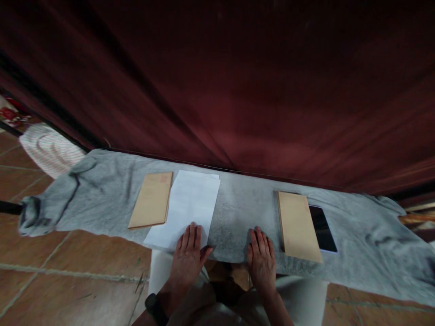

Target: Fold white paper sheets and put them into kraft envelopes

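As two hands [189, 249] [262, 256] rest, two envelope stacks [152, 199] [299, 224]

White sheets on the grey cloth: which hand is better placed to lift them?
Left hand, probably: it rests on the white sheets, while the right hand lies apart from them on the grey cloth.

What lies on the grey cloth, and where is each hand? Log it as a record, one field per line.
Left hand: palm down on the white paper, fingers extended
Right hand: palm down on the grey cloth
Left stack: brown envelopes, overlapping the paper's left edge
Right stack: more brown envelopes, right of the right hand
Device: dark-screened, partly covered by the right stack
Wristwear: dark watch, left wrist
Backdrop: dark red curtain
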The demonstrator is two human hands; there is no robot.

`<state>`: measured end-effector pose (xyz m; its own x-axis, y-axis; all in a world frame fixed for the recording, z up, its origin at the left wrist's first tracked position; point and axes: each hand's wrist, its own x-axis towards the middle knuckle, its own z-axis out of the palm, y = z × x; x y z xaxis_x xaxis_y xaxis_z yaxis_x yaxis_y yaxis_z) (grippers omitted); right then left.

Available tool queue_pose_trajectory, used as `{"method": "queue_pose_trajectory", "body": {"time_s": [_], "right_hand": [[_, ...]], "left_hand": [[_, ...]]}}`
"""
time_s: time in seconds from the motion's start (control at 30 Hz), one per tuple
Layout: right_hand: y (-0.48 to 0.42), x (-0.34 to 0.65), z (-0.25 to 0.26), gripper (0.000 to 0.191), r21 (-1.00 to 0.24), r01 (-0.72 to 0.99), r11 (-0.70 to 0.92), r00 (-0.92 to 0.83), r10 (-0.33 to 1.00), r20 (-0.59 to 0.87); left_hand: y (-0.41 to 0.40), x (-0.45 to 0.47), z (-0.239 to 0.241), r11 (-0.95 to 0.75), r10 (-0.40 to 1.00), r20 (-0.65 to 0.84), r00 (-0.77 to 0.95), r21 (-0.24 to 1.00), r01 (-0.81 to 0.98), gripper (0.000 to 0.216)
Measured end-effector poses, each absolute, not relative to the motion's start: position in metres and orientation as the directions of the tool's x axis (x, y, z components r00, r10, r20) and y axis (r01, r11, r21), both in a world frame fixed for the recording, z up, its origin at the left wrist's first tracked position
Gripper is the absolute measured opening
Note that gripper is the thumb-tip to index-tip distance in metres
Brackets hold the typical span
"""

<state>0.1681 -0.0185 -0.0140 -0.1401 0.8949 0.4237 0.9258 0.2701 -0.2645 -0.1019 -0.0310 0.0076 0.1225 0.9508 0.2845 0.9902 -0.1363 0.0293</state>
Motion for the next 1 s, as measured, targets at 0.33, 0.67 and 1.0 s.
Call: {"method": "queue_pose_trajectory", "body": {"time_s": [0.33, 0.67, 1.0], "right_hand": [[-0.018, 0.168, -0.019, 0.054, -0.230, 0.935, 0.270, -0.146, 0.885, 0.443], [-0.010, 0.188, -0.013, 0.045, -0.732, 0.655, 0.189, 0.089, 0.942, 0.323], [0.015, 0.206, -0.009, 0.040, -0.865, 0.499, 0.050, 0.267, 0.941, 0.209]], "left_hand": [[-0.046, -0.122, 0.015, -0.316, 0.942, 0.096, 0.321, -0.068, 0.946, 0.072], [-0.027, -0.005, 0.030, -0.393, 0.913, 0.142, 0.382, 0.058, 0.918, 0.065], [-0.014, 0.082, 0.023, -0.481, 0.876, 0.138, 0.461, 0.203, 0.853, 0.051]]}}
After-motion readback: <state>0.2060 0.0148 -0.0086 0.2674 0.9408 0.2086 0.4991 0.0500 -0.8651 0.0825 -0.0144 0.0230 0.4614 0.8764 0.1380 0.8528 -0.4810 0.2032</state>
